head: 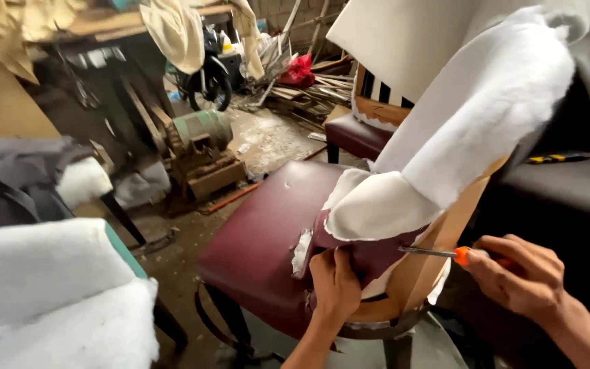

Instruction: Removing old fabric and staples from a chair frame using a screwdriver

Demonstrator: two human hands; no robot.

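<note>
The maroon-upholstered chair (261,239) stands on a dirty concrete floor (268,140), its seat carrying peeled-back maroon cover (370,256) and white foam padding (377,205), with scrap wood (308,89) lying on the floor beyond.

A: Entry, upper middle of the frame: we log one red bag (299,70), crumpled and soft-sided, lying on the wood scraps (312,90).

B: Agreed. Just left of it, near the top edge, we note a small container (226,45), yellowish with a pale top, standing beside the motorcycle (207,76). It is too small for us to tell its kind.

A: Any markings on either?

B: None that we can make out. We record no labels, signs or screens elsewhere in the frame.
</note>
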